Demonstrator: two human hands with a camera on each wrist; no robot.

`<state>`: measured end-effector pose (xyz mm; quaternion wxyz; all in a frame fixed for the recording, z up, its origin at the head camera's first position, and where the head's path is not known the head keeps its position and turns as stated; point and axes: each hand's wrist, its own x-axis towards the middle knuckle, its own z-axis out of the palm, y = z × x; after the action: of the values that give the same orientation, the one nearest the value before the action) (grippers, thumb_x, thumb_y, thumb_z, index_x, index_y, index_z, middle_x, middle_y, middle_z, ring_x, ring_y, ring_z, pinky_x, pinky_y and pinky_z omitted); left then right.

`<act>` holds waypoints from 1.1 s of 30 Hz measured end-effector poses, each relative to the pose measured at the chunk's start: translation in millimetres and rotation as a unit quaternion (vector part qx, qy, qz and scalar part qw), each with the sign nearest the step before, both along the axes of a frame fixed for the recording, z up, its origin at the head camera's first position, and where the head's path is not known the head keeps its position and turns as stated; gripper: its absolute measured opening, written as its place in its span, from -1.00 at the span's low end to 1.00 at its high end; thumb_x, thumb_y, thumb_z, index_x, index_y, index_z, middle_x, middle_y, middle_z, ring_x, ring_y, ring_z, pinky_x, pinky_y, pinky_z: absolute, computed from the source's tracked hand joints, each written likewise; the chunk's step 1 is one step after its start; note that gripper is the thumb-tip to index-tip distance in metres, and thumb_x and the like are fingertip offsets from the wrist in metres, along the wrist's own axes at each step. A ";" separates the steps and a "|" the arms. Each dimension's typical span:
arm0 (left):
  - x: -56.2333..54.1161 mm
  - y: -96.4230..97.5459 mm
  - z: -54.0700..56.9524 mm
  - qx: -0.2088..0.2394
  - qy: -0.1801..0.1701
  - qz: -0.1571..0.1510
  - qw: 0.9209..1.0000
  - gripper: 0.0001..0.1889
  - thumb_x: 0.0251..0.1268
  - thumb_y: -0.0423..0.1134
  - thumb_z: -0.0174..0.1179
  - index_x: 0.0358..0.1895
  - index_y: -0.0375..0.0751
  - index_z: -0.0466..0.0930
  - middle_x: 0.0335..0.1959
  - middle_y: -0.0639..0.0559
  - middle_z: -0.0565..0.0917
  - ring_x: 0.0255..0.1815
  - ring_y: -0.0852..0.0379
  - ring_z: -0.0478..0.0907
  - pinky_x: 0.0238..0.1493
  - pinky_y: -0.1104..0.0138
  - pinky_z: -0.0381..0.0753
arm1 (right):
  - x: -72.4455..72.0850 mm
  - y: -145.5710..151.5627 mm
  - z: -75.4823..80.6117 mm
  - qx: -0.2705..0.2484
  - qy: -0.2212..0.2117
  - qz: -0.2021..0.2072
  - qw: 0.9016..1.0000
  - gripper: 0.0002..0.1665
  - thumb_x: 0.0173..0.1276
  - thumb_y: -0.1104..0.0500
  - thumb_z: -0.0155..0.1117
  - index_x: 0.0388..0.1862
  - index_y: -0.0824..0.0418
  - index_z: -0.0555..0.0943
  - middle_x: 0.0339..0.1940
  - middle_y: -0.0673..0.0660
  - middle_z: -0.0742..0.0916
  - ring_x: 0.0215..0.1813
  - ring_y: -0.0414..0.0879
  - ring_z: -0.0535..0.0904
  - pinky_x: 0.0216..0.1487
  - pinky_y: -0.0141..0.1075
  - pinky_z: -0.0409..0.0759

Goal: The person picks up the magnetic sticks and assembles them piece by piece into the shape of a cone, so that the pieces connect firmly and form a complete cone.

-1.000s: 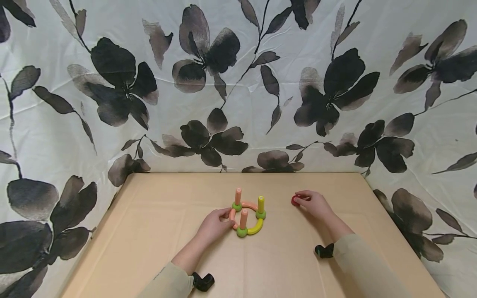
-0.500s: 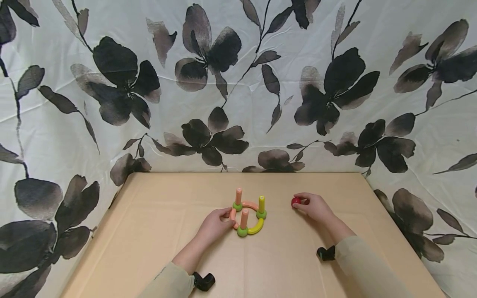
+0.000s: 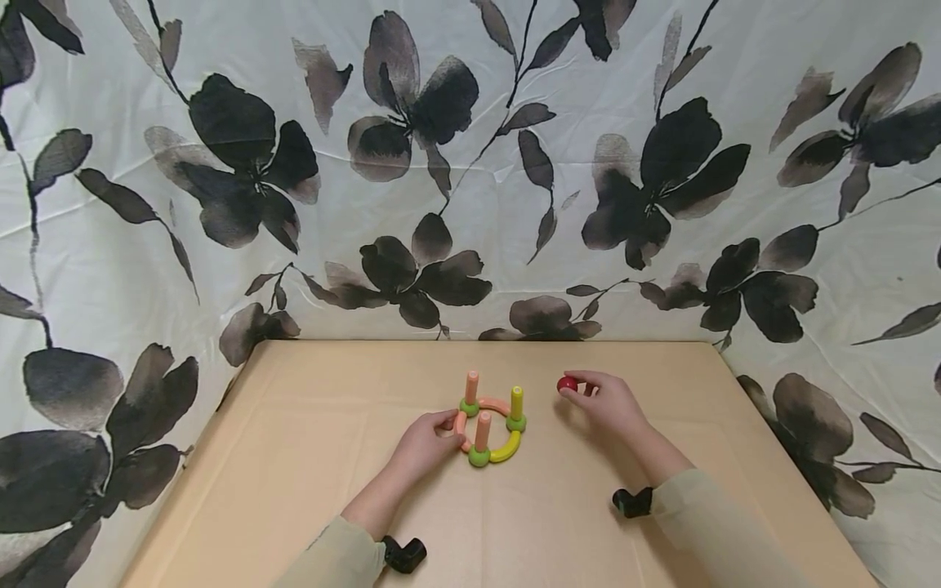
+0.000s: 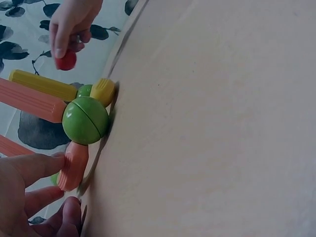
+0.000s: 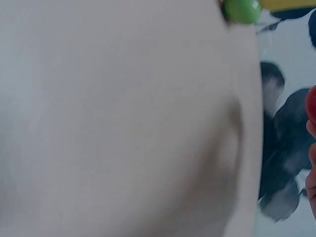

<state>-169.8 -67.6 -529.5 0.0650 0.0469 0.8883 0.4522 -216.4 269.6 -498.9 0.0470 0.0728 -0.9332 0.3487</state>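
Note:
A ring of curved pink and yellow pieces joined by green balls stands on the table, with upright rods rising from the balls. My left hand [image 3: 426, 445] pinches a curved pink piece [image 4: 75, 168] on the ring's left side between thumb and fingers. A front pink rod [image 3: 482, 431] and a yellow rod [image 3: 516, 403] stand on their green balls, the front green ball [image 4: 85, 120] large in the left wrist view. My right hand [image 3: 608, 400] pinches a red ball [image 3: 567, 384] above the table, right of the ring. In the right wrist view only fingertips and part of the ball show.
The tan table [image 3: 662, 555] carries the ring near its middle, with its far edge behind. A white cloth with dark flowers [image 3: 544, 310] hangs behind and at both sides. Black wrist devices [image 3: 404, 555] sit at both sleeves.
My right hand has turned the red ball in its fingers, then moved left and slightly up with it toward the ring. My left hand and the ring have stayed in place.

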 end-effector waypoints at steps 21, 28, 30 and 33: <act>8.0 -6.5 1.9 0.008 -0.008 -0.019 1.000 -0.47 0.22 -0.16 0.37 0.27 -0.19 0.57 -0.07 0.05 0.69 -0.01 0.05 0.55 0.06 0.06 0.48 | 42.3 -82.7 55.7 -0.091 0.031 0.036 0.995 -0.51 0.20 -0.04 0.51 0.11 0.04 0.72 -0.27 0.00 0.67 -0.26 -0.06 0.49 -0.31 -0.29 0.50; 11.7 -9.7 4.1 0.011 -0.011 -0.019 1.000 -0.48 0.23 -0.17 0.37 0.27 -0.16 0.58 -0.04 0.04 0.69 0.06 0.01 0.55 0.11 0.01 0.47 | 48.5 -89.0 54.9 -0.103 0.024 0.033 0.994 -0.52 0.20 -0.02 0.51 0.11 0.04 0.72 -0.24 0.01 0.68 -0.24 -0.04 0.49 -0.28 -0.26 0.51; 13.2 -11.4 5.3 0.010 -0.013 -0.018 1.000 -0.48 0.24 -0.16 0.36 0.27 -0.16 0.57 -0.05 0.04 0.69 0.06 0.00 0.54 0.13 0.00 0.46 | 50.2 -91.3 53.4 -0.105 0.020 0.036 0.994 -0.52 0.20 -0.01 0.52 0.11 0.04 0.72 -0.24 0.00 0.69 -0.24 -0.04 0.49 -0.27 -0.25 0.51; 16.0 -13.8 6.5 0.008 -0.011 -0.020 1.000 -0.48 0.23 -0.16 0.36 0.27 -0.18 0.58 -0.05 0.03 0.69 0.07 -0.02 0.54 0.13 -0.02 0.45 | 53.3 -93.9 52.3 -0.105 0.011 0.038 0.994 -0.50 0.21 -0.03 0.51 0.13 0.04 0.70 -0.21 -0.01 0.69 -0.23 -0.04 0.49 -0.25 -0.24 0.50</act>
<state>-153.8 -81.4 -523.1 0.0832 0.0602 0.8826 0.4588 -163.1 175.7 -446.6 0.0512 0.1072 -0.8874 0.4455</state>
